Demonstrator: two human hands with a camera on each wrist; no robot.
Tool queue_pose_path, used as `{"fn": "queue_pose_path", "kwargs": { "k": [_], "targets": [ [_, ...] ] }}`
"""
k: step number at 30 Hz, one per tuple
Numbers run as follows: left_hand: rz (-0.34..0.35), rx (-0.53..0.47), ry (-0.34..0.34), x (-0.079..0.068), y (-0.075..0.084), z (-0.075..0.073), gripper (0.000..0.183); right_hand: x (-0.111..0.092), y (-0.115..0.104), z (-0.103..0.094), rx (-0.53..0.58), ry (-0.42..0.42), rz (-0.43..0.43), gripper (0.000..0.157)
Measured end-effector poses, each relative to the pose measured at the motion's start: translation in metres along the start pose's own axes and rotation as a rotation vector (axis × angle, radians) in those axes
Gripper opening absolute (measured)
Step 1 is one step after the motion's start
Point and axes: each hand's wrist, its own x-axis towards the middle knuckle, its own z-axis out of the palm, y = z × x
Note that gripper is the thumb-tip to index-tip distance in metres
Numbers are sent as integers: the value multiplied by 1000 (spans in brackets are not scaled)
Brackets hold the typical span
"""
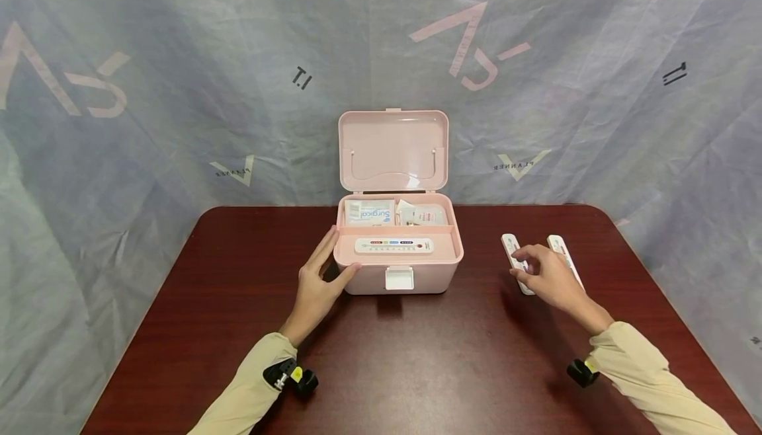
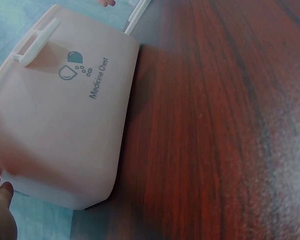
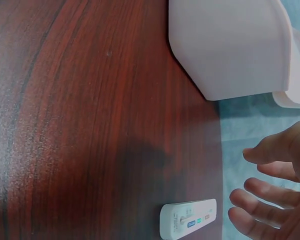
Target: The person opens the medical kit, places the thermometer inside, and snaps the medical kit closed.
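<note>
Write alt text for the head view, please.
An open pink medicine chest sits on a dark red table; the left hand rests against its side, while the right hand reaches over two white thermometers.

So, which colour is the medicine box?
Pale pink medicine box, white latch; clearest in the head view.

Soft, even light from above me, nothing harsh.
My head view is sharp but bowed at its edges; my wrist views are hazy, with pale sheen on the dark red wooden table (image 2: 230, 125).
</note>
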Motion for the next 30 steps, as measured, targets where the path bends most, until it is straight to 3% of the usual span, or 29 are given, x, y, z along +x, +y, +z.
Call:
{"fn": "queue_pose_path", "kwargs": {
  "k": [14, 30],
  "targets": [
    [-8, 4, -1, -1, -1, 0, 69, -5, 6, 6, -20, 72, 16, 25],
    [21, -1, 1, 1, -3, 0, 69, -12, 21, 20, -49, 141, 112, 25]
  ]
}}
